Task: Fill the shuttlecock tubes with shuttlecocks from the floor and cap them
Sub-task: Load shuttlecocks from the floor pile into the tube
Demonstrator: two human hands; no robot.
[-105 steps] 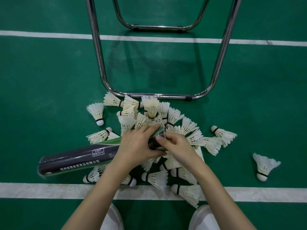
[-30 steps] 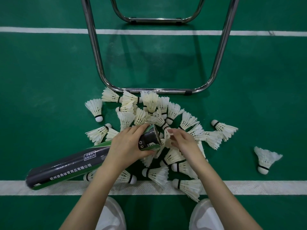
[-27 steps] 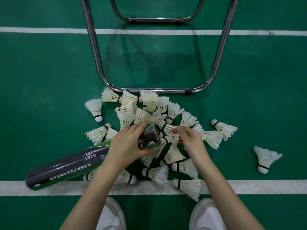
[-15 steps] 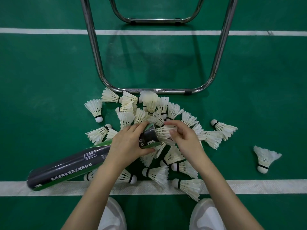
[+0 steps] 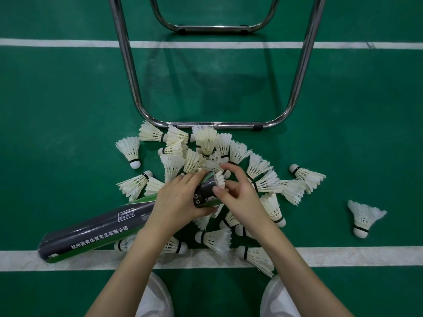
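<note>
Already our left hand [image 5: 177, 200] gripped the tube [image 5: 96, 229] near its open mouth, slanted above the floor pile [image 5: 206, 147], while our right hand [image 5: 238, 195] pinched a shuttlecock [image 5: 220, 179] half inside it. We judged the feathers light and brittle, best guided gently at the skirt.

Both forearms come up from the bottom edge bare, with no sleeve, watch, bracelet or ring showing on either. The left hand [image 5: 177, 200] and the right hand [image 5: 240, 197] are ungloved, with short, unpainted nails on the fingers that face the camera. Below the arms two knees show, the left knee [image 5: 155, 298] and the right knee [image 5: 280, 298], both covered in pale whitish-grey cloth with soft folds.
</note>
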